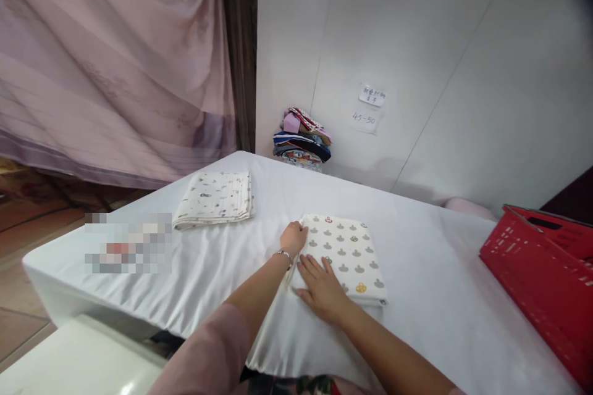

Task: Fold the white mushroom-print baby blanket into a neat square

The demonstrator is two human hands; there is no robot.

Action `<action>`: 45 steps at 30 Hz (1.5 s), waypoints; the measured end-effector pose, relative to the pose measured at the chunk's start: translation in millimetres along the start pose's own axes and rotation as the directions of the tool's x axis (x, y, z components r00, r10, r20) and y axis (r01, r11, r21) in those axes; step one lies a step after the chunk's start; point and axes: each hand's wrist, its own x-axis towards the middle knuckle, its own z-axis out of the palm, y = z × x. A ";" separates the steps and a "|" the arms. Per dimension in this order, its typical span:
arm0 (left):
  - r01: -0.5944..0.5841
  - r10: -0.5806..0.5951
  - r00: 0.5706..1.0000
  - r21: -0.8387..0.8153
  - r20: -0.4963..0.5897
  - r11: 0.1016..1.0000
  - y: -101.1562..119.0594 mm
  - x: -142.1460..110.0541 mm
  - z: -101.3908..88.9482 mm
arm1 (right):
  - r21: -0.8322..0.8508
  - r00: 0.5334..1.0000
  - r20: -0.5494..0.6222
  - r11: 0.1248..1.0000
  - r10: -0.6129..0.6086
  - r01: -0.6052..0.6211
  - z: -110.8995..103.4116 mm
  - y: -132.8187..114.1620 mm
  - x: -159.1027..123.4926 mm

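Note:
A folded white cloth with small coloured prints [349,250] lies on the white-covered table [430,284] in front of me. My right hand [321,287] rests flat on its near left corner, fingers stretched out. My left hand [293,238] is at the cloth's far left edge, fingers curled over the fold, a bracelet on the wrist. A second folded cloth, white with grey prints [215,199], lies further left on the table, apart from both hands.
A red plastic basket [540,278] stands at the table's right edge. A stack of folded coloured fabrics [302,139] sits at the far corner against the white wall, under two paper notes [372,95]. A pink curtain [115,62] hangs at the left.

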 end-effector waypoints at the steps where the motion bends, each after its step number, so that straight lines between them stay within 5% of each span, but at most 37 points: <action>1: 0.010 -0.010 1.000 0.003 -0.006 1.000 -0.7 0.3 1.3 | -0.001 1.000 -0.008 1.000 -0.009 0.009 1.5 -0.5 -0.1; 16: -0.010 0.011 1.000 0.117 -0.002 0.993 13.4 15.4 -2.8 | -0.103 0.988 -0.151 0.994 -0.039 0.024 9.7 -7.7 -2.1; 19: -0.189 0.199 0.977 0.127 -0.071 0.974 18.8 4.0 -5.1 | -0.098 0.987 -0.157 0.995 -0.035 0.019 6.6 -10.2 -1.8; 22: -0.505 0.519 0.854 0.185 -0.032 0.843 14.7 -12.2 -0.2 | -0.068 0.988 -0.144 0.997 -0.055 0.045 -1.3 -12.2 -5.3; 24: -0.563 0.561 0.824 0.221 0.082 0.796 6.4 -19.7 5.6 | -0.021 0.985 -0.144 0.995 -0.097 0.095 -11.4 -9.5 -12.6; 27: -0.527 0.503 0.850 0.262 0.157 0.809 -5.8 -22.3 12.5 | 0.028 0.973 -0.230 0.999 -0.027 0.035 -30.0 8.2 -31.3; 30: -0.527 0.502 0.850 0.269 0.161 0.806 -9.6 -20.2 14.5 | 0.016 0.901 -0.350 0.963 0.257 -0.268 -39.0 42.1 -53.8; 33: -0.510 0.481 0.860 0.234 0.172 0.828 -7.0 -19.0 13.0 | 0.041 0.834 -0.250 0.866 0.491 -0.498 -29.2 77.3 -72.6; 37: -0.485 0.462 0.870 0.128 0.172 0.865 -5.5 -18.5 7.9 | 0.265 0.824 -0.165 0.829 0.542 -0.492 -12.2 105.2 -86.0; 42: -0.314 0.315 0.948 0.028 -0.036 0.949 -16.7 -31.4 -5.4 | 0.659 0.605 -0.194 0.560 0.772 -0.503 -20.7 117.9 -97.5; 45: -0.129 0.128 0.992 0.006 0.017 0.992 -24.5 -49.5 -12.3 | 0.742 0.561 -0.065 0.416 0.825 -0.526 -28.8 120.2 -98.6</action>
